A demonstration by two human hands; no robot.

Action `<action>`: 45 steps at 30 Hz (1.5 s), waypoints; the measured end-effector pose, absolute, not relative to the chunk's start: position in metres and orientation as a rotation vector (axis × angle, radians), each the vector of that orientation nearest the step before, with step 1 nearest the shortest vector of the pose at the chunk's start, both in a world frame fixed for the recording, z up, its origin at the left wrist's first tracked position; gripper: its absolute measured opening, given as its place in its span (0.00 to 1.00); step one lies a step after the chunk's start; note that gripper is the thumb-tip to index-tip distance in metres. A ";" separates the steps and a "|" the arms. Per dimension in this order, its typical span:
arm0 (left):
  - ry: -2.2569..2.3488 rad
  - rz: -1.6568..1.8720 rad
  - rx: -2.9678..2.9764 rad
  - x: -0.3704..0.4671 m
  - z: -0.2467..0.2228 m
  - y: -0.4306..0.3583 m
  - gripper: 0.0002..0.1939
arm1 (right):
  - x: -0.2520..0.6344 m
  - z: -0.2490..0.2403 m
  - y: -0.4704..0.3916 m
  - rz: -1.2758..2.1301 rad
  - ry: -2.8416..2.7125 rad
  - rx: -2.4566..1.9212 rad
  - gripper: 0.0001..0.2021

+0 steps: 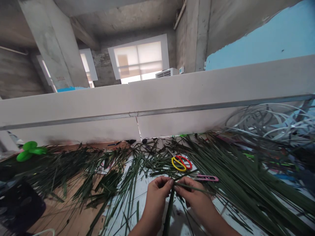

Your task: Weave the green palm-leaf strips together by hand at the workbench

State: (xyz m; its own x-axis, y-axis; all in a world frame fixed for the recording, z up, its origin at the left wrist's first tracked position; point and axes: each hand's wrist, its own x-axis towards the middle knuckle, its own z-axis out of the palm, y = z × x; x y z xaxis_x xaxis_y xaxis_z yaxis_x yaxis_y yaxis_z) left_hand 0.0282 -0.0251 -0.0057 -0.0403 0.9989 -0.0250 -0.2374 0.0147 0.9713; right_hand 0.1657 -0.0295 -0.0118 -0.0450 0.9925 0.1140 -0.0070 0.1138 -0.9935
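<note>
Close together at the lower middle, both hands pinch green leaf strips. Thumb and fingers of my left hand (158, 191) press on the strips where they cross. My right hand (193, 193) is closed on the same spot, a narrow strip running out over its fingers. From between the hands a wider leaf strip (168, 213) hangs down toward me. Just beyond lie scissors (180, 164) with one yellow and one red handle. A pink utility knife (208, 178) rests right behind my right hand.
Long green leaves (236, 177) are heaped on the right, and cut leaf scraps (73, 167) spread over the left. Coiled white strips (268, 121) stand at far right. A white partition (172, 95) closes off the back. A dark container (22, 206) sits at lower left.
</note>
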 end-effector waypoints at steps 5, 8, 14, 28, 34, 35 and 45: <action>1.081 1.321 1.020 0.029 -0.008 -0.025 0.17 | 0.167 -0.010 -0.031 1.157 -1.321 -1.074 0.10; 1.080 1.306 1.066 0.029 -0.009 -0.025 0.18 | 0.166 -0.008 -0.032 1.164 -1.320 -1.089 0.10; 1.036 1.301 1.097 0.030 -0.005 -0.028 0.18 | 0.165 -0.017 -0.027 1.167 -1.316 -1.107 0.11; 1.078 1.280 1.135 0.033 -0.007 -0.030 0.17 | 0.167 -0.021 -0.023 1.150 -1.174 -0.959 0.10; 1.065 1.259 1.188 0.034 -0.007 -0.029 0.17 | 0.166 -0.022 -0.023 1.139 -1.160 -0.947 0.10; 1.062 1.257 1.192 0.034 -0.007 -0.029 0.17 | 0.166 -0.023 -0.024 1.132 -1.154 -0.950 0.10; 1.069 1.292 1.171 0.033 -0.008 -0.030 0.16 | 0.163 -0.020 -0.028 1.161 -1.159 -0.905 0.08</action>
State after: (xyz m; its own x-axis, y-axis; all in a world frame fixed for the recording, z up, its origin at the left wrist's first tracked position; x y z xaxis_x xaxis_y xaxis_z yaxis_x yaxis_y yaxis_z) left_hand 0.0331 -0.0297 -0.0083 0.0208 0.9979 0.0619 -0.1256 -0.0588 0.9903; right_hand 0.1626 -0.0284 -0.0202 0.0046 0.9794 0.2021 -0.2036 0.1988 -0.9587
